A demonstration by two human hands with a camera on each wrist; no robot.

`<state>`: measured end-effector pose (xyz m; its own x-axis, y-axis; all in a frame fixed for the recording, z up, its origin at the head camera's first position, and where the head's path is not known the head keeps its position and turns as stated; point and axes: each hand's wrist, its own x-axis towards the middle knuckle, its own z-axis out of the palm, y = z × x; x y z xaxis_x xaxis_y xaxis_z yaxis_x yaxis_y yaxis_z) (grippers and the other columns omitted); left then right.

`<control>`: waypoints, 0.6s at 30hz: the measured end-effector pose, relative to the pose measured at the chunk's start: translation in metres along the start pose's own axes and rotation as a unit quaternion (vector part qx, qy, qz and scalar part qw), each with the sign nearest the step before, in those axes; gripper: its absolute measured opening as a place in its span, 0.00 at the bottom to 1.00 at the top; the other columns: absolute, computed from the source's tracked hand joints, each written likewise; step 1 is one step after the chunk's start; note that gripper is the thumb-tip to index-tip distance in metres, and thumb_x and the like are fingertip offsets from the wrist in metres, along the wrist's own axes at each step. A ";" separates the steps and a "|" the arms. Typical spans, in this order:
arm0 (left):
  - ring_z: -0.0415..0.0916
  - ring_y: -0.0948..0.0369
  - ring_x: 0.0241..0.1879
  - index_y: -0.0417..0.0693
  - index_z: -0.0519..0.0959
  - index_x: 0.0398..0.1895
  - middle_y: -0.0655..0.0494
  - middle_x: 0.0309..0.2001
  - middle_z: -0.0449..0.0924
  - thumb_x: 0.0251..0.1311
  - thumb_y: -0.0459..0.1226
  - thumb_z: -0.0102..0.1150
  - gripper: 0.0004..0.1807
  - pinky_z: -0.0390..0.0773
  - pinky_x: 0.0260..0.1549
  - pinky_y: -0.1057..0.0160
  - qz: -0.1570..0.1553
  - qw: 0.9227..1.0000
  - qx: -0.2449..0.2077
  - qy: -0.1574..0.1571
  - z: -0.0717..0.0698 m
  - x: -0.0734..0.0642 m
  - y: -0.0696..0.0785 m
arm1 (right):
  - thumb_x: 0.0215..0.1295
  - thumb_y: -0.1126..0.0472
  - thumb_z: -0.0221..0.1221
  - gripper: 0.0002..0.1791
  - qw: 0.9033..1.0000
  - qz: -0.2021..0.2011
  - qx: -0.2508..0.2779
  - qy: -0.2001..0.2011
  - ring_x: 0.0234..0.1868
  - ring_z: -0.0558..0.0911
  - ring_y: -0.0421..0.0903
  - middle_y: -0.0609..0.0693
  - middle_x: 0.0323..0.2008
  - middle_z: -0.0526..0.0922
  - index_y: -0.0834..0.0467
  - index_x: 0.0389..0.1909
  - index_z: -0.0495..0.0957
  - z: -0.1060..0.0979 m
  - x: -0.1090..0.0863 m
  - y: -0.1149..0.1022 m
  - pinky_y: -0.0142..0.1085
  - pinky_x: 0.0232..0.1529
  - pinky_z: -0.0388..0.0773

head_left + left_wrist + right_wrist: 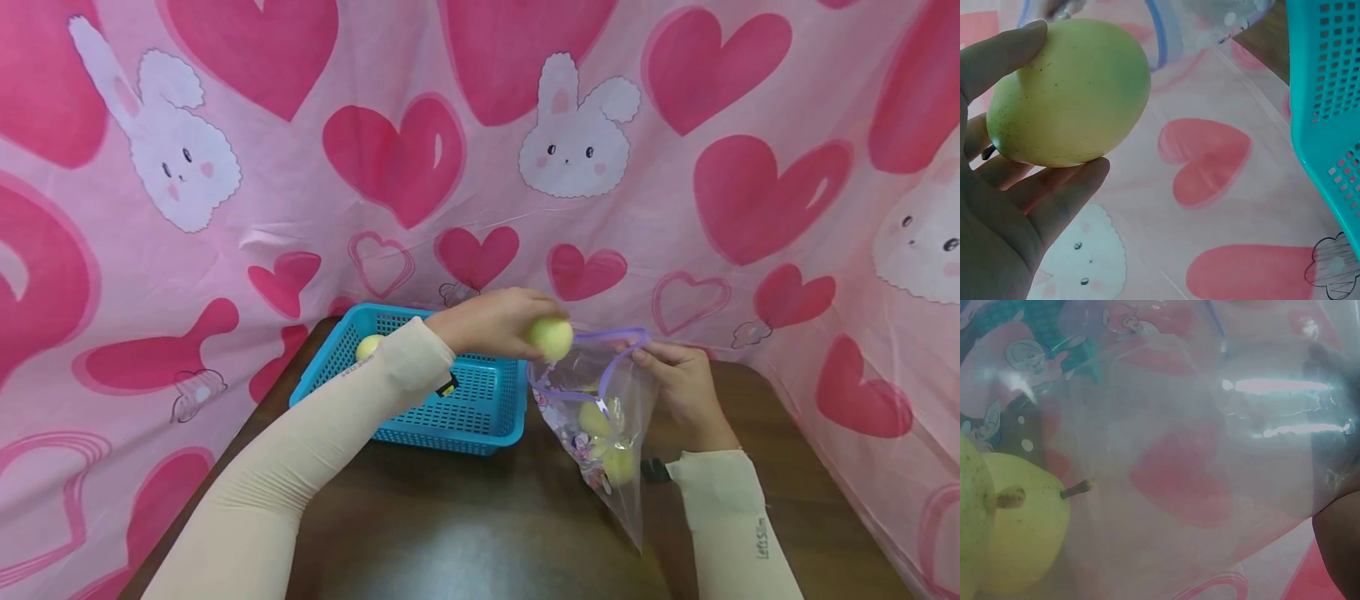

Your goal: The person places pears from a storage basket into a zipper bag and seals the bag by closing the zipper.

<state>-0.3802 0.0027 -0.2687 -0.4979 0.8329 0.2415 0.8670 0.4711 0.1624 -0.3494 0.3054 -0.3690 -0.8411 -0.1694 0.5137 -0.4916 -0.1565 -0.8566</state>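
Observation:
My left hand (pixel 504 321) holds a yellow-green pear (pixel 551 337) at the mouth of a clear zip bag (pixel 633 417). In the left wrist view, thumb and fingers wrap the pear (pixel 1072 94), whose stem points toward the palm. My right hand (pixel 686 387) grips the bag's purple-edged rim at its right side, and the bag hangs open. Several pears (pixel 618 462) lie inside the bag. The right wrist view shows two of them, stems outward, with one pear (pixel 1022 525) partly behind the other.
A blue plastic basket (pixel 510 425) stands left of the bag on the dark wooden table (pixel 465 517). One pear (pixel 368 347) sits in its left part, partly hidden by the left sleeve. A pink cloth (pixel 480 192) with hearts and rabbits hangs behind.

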 end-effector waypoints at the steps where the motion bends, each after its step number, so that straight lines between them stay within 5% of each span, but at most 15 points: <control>1: 0.69 0.63 0.54 0.54 0.73 0.63 0.61 0.58 0.74 0.48 0.49 0.75 0.37 0.76 0.45 0.67 0.000 1.000 -0.004 -0.001 0.001 0.001 0.001 | 0.65 0.76 0.57 0.11 1.000 0.000 -0.003 -0.001 0.41 0.86 0.47 0.57 0.40 0.86 0.78 0.46 0.78 0.000 0.000 0.000 0.37 0.38 0.82; 18: 0.67 0.65 0.51 0.51 0.76 0.61 0.61 0.54 0.73 0.48 0.44 0.76 0.34 0.76 0.44 0.70 0.050 0.998 -0.029 -0.026 0.019 0.019 0.016 | 0.64 0.76 0.58 0.12 1.000 0.001 -0.003 0.014 0.38 0.85 0.44 0.55 0.38 0.87 0.77 0.47 0.78 0.002 0.000 0.000 0.34 0.37 0.82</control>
<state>-0.3758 0.0314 -0.2796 -0.4060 0.8896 0.2091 0.9087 0.3688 0.1956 -0.3486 0.3038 -0.3688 -0.8480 -0.1430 0.5104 -0.4910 -0.1506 -0.8580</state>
